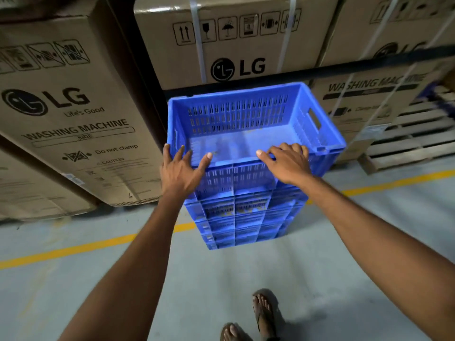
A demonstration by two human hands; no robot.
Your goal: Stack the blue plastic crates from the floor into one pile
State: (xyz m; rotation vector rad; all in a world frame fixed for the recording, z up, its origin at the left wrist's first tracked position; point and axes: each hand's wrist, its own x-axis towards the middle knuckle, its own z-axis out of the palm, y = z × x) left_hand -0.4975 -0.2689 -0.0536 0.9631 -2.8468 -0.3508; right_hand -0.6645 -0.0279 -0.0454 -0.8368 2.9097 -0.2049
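Sandalled feet (253, 318) nearest, on grey floor (320, 279). Left hand (181, 172) on near-left rim of top blue crate (246, 124), fingers spread, grip loose. Right hand (286, 162) curled over near rim, apparently holding it. Crate atop blue stack (243, 212), straddling yellow line (73, 249), before cardboard boxes (69, 107).

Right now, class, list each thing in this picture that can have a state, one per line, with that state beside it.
Top crate: empty, upright, sitting on the pile.
Crate pile: stacked, standing on the floor.
Left hand: fingers spread, resting on the top crate's near rim.
Right hand: fingers curled over the near rim.
Cardboard boxes: closed; some strapped.
Wooden pallets: stacked.
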